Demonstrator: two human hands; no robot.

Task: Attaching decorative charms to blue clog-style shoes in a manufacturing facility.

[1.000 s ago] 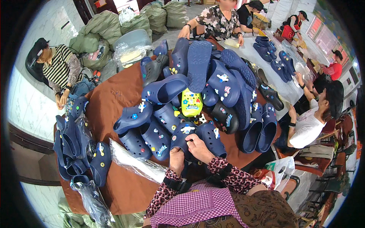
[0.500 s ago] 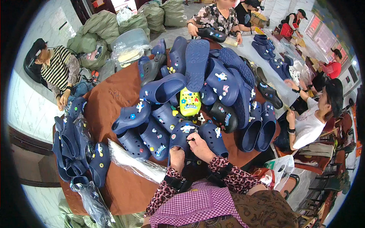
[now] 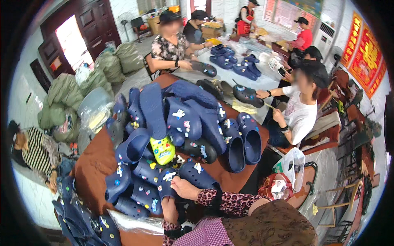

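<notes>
Fingers, right hand, bunched on navy clog (left hand's hidden), black clog newly with white-shirted co-worker

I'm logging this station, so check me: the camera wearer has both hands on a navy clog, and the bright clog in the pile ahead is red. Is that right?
One thing's off: the bright clog is yellow-green, not red, as the head view shows. The left hand and right hand are indeed both on a navy clog.

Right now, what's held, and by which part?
A blue clog: left hand at its near end, fingers hidden; right hand at its decorated upper. Whether the right also pinches something small can't be told.
</notes>
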